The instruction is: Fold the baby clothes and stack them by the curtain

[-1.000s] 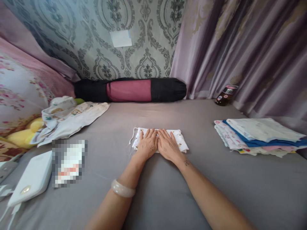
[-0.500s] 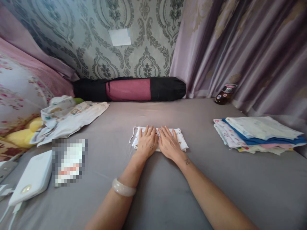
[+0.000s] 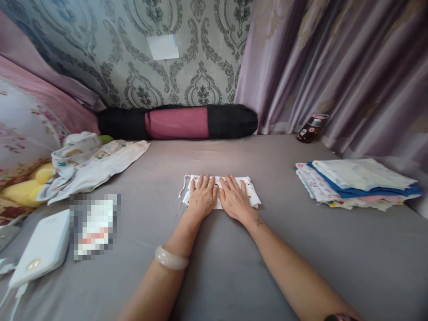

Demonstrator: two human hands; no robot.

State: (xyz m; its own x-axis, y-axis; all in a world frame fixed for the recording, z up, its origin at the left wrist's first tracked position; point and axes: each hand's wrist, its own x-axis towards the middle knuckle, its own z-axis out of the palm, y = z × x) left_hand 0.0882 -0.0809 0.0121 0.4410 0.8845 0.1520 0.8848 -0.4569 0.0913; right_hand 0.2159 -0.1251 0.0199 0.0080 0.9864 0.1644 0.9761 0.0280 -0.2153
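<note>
A small folded white cloth [image 3: 253,196] with a dark print and a white drawstring [image 3: 182,186] at its left lies flat on the grey sheet [image 3: 214,267]. Both my hands press on it from above, palms down. My left hand [image 3: 203,196] covers its left half, fingers stretched forward. Over the right half rests my right hand [image 3: 234,196], with its fingers also extended and slightly spread. The thumbs come close together near the middle. Most of the cloth's upper face is hidden beneath my hands.
At right lies a stack of folded cloths [image 3: 364,176], with a bottle [image 3: 311,128] behind it. A black and pink roll [image 3: 177,121] lies along the wall. On the left are a loose printed cloth [image 3: 96,162], a yellow plush [image 3: 26,185], a white power bank [image 3: 43,245] and a blurred-out item [image 3: 96,225].
My hands stay flat on the folded cloth in nearly the same place. The whole view has shifted slightly, with the surroundings a little further left and up.
</note>
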